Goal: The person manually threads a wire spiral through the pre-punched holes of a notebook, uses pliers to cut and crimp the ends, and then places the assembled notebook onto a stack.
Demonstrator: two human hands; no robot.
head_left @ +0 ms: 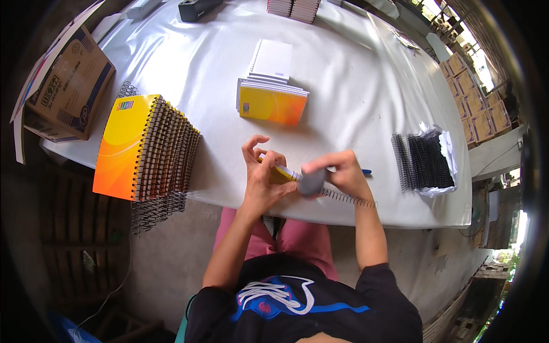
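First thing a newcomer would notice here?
Probably the tall pile of yellow-orange spiral notebooks on the left of the table. Next, near the front edge, the left hand grips a yellow-covered notebook, while the right hand is at a blurred dark grey object, a coil trailing rightward. Black coils are bunched at far right.

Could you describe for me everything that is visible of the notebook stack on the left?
The notebook stack stands at left on the table, beside the cardboard box. Its top cover faces up, yellow to orange with a pale curve. Dark coils, material unclear, bind the right edges and protrude at far and near ends. Neither left hand nor right hand touches it.
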